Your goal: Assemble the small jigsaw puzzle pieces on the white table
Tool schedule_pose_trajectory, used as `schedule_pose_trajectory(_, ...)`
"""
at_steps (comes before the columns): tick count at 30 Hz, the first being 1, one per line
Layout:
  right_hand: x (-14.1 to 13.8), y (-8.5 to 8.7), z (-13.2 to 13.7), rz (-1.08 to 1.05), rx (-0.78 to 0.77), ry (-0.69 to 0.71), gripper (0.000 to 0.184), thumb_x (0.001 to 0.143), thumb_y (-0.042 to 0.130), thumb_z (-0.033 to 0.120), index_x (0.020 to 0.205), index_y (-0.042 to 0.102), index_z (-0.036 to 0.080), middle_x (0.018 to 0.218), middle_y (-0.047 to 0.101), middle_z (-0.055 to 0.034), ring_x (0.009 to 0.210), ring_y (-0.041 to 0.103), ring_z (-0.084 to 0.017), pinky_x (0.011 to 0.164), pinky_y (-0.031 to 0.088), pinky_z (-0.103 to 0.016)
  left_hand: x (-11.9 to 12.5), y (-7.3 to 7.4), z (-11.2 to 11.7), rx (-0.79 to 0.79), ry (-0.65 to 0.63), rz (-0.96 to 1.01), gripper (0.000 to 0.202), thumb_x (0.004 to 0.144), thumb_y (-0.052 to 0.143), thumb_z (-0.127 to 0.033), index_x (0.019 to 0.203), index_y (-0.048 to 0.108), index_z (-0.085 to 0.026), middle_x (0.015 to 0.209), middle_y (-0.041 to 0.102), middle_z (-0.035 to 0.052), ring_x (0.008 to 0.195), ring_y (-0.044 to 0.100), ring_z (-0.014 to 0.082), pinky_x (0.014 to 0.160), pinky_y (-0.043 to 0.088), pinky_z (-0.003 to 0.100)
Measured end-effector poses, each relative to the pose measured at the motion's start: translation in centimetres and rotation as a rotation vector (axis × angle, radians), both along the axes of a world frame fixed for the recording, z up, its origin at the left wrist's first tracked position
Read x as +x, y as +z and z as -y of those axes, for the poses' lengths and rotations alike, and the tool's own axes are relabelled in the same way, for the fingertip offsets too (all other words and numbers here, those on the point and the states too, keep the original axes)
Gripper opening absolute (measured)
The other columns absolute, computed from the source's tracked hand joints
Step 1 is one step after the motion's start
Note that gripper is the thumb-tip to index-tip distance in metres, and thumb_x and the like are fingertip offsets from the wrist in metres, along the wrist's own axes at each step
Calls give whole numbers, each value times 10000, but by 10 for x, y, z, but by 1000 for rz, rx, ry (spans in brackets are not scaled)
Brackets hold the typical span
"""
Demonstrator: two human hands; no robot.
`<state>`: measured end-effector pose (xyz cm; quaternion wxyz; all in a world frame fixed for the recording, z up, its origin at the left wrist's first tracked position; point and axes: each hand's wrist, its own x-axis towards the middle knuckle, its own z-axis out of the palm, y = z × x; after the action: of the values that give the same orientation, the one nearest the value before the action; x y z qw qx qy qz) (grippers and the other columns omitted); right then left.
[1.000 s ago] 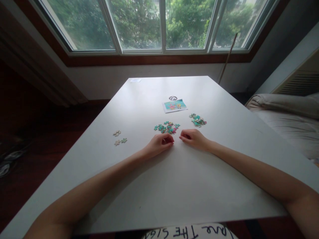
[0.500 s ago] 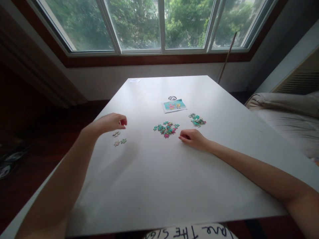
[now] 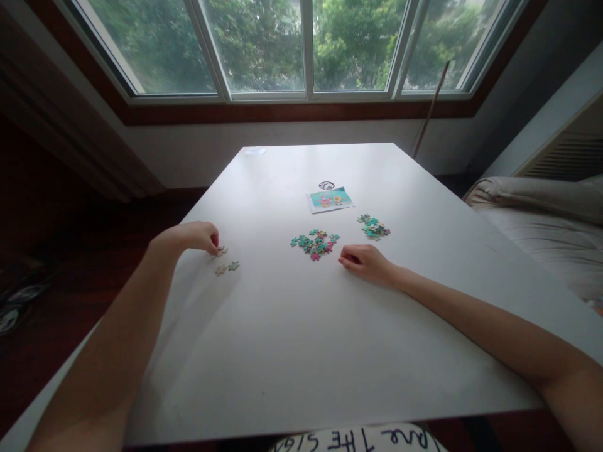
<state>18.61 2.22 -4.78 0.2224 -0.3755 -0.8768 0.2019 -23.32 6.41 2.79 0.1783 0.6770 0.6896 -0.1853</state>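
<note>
My left hand [image 3: 201,236] is lowered to the table's left side, its fingers pinched together on a jigsaw puzzle piece [image 3: 222,250] that is partly hidden by the fingertips. Just nearer to me lie a pale puzzle piece [image 3: 220,270] and a greenish puzzle piece [image 3: 233,266]. My right hand [image 3: 363,260] rests on the table in a loose curl, and nothing shows in its fingers. Beside it, to the left, is a loose pile of green, pink and yellow puzzle pieces [image 3: 315,245]. A second pile of puzzle pieces [image 3: 374,227] lies beyond my right hand.
A picture sheet [image 3: 330,199] lies behind the piles on the white table [image 3: 301,351], with a round black-and-white mark [image 3: 326,185] past it. A small pale paper [image 3: 255,151] is at the far left corner. A couch [image 3: 541,220] stands to the right.
My left hand has moved left and down from above the table to the puzzle pieces on the left, and its fingers have closed. My right hand has stayed in place.
</note>
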Motion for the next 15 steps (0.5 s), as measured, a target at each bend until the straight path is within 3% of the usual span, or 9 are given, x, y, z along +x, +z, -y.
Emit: schedule_pose_trajectory(15, 2, 2, 1, 3, -5, -5, 187, 833, 488, 272, 679, 525, 171, 556, 431, 45, 517, 399, -84, 529, 268, -199, -12, -6, -8, 37, 47, 14, 257, 570, 596, -210, 793, 673, -107, 760, 684, 53, 727, 592, 190, 613, 404, 231)
